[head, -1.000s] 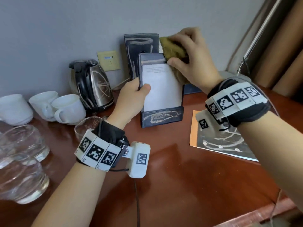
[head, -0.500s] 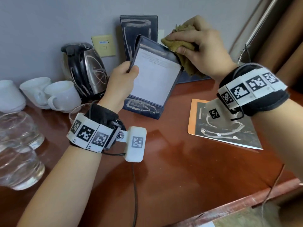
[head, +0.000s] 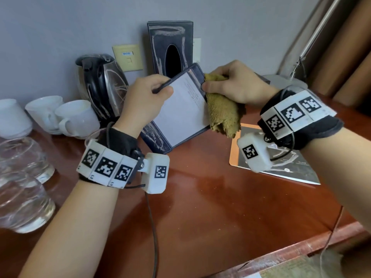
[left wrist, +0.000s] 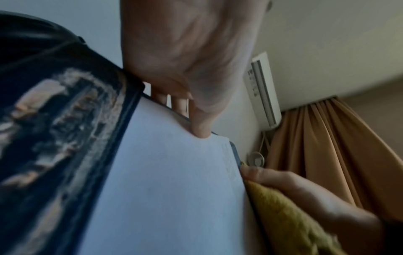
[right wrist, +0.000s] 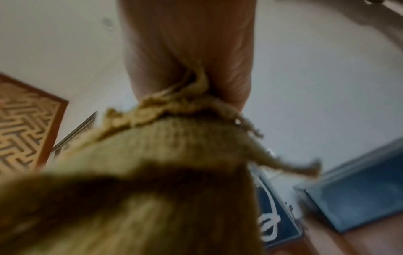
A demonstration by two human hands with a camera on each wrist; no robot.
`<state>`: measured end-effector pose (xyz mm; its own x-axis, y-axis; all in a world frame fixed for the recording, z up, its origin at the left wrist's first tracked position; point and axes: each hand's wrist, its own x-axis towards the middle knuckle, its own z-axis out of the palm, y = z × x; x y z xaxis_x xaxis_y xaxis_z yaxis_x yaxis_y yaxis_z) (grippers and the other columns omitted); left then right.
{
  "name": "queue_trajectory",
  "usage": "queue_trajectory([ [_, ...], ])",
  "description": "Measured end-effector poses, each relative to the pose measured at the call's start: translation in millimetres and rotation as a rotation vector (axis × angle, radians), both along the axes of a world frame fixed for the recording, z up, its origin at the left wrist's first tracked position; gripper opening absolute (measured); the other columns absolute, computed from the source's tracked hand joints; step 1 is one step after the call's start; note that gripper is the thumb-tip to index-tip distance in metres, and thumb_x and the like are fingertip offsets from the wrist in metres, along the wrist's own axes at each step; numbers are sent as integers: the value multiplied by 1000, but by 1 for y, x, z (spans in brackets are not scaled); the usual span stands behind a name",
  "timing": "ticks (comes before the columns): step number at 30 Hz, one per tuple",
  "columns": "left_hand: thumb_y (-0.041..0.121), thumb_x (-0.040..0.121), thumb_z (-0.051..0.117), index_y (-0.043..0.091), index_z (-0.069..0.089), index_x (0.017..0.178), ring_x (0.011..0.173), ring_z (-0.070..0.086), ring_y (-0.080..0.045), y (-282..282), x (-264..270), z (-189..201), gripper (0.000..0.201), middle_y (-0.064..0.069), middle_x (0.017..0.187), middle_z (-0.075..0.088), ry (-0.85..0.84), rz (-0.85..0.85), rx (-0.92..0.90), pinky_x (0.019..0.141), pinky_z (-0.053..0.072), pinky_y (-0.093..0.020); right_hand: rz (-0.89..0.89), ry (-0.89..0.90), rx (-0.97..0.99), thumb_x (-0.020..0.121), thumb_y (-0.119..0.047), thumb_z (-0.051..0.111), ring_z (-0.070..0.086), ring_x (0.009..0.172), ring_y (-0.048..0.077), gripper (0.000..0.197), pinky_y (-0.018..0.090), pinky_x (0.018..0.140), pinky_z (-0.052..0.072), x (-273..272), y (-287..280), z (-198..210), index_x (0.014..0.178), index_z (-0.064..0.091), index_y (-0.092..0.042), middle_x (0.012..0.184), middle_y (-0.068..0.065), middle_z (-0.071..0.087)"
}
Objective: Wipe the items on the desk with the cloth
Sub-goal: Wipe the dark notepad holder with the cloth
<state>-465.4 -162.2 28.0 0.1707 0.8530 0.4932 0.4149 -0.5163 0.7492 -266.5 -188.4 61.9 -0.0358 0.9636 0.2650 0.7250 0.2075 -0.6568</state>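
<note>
Both hands are busy: left hand (head: 144, 97) is gripping the tilted notepad holder (head: 180, 109) above the desk (head: 210, 207), right hand (head: 236, 85) is pinching the cloth (head: 222, 113) against its right edge

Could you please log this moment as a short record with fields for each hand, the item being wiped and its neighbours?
left hand: grips the top corner of the notepad holder, tilting it
right hand: holds the cloth against the holder's right edge
holder: bottom end on the desk
behind: tissue box
left of holder: kettle, cups, glasses
right: booklet
</note>
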Motion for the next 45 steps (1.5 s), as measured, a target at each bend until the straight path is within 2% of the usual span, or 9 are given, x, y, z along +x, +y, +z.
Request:
queue_trajectory([
  [4, 16, 92, 57, 13, 59, 122, 113, 41, -4, -1, 6, 0, 30, 8, 117, 50, 152, 89, 268, 87, 24, 2, -178, 291, 49, 83, -23, 67, 56, 67, 20, 24, 33, 64, 48, 5, 7, -16, 80, 65, 1, 73, 11, 58],
  [7, 22, 91, 51, 14, 69, 86, 91, 58, -16, -5, 6, 1, 20, 0, 89, 63, 49, 179, 339, 78, 37, -19, -292, 620, 60, 84, -18, 66, 58, 66, 22, 21, 37, 66, 52, 10, 11, -22, 69, 59, -5, 70, 9, 59],
  [10, 38, 98, 44, 19, 66, 65, 67, 58, -8, -11, 7, 4, 44, 9, 66, 64, 48, 215, 14, 70, 41, -20, -313, 965, 20, 87, -14, 64, 63, 68, 21, 16, 35, 70, 56, 13, 12, -24, 74, 58, -7, 75, 8, 63],
  [13, 53, 99, 35, 17, 65, 102, 77, 63, -8, -12, 12, 6, 48, 4, 90, 71, -64, 1, -473, 71, 46, -19, -236, 1124, -31, 90, -15, 60, 64, 78, 27, 12, 43, 79, 55, 9, 13, -29, 84, 58, -5, 82, 12, 62],
  [18, 13, 101, 45, 8, 40, 137, 97, 68, -19, -14, 34, -7, 37, -11, 126, 62, -711, -221, -479, 89, 55, -37, -171, 1170, -20, 91, -14, 59, 64, 77, 25, 12, 41, 76, 55, -7, 2, -36, 84, 62, -5, 85, 11, 65],
  [25, -9, 95, 44, 5, 38, 140, 101, 67, -22, -20, 32, -1, 48, -15, 130, 58, -835, -315, -460, 73, 58, -33, -52, 1003, 129, 94, -21, 56, 66, 79, 15, 17, 31, 77, 56, 1, -17, -40, 87, 67, -10, 86, 5, 70],
  [31, -11, 93, 46, 15, 42, 129, 91, 69, -15, -22, 23, 7, 45, 2, 111, 64, -749, -203, -391, 67, 58, -31, -228, 137, 657, 89, -22, 54, 45, 97, -6, 41, 0, 91, 27, 17, -13, -28, 124, 58, 0, 108, 11, 48],
  [36, -12, 92, 47, 15, 39, 134, 104, 65, -20, -23, 28, 4, 50, -1, 120, 61, -716, -140, -351, 62, 58, -28, -24, -349, 573, 91, -26, 38, 50, 104, 44, 47, 42, 95, 40, 15, -4, -32, 126, 55, 0, 118, 29, 45],
  [45, -14, 91, 45, 12, 40, 136, 100, 66, -18, -25, 26, 8, 52, -2, 118, 62, -766, -157, -334, 62, 58, -28, -70, -397, 419, 98, -20, 39, 44, 113, 33, 43, 29, 90, 37, 16, -8, -35, 140, 39, -8, 127, 16, 38],
])
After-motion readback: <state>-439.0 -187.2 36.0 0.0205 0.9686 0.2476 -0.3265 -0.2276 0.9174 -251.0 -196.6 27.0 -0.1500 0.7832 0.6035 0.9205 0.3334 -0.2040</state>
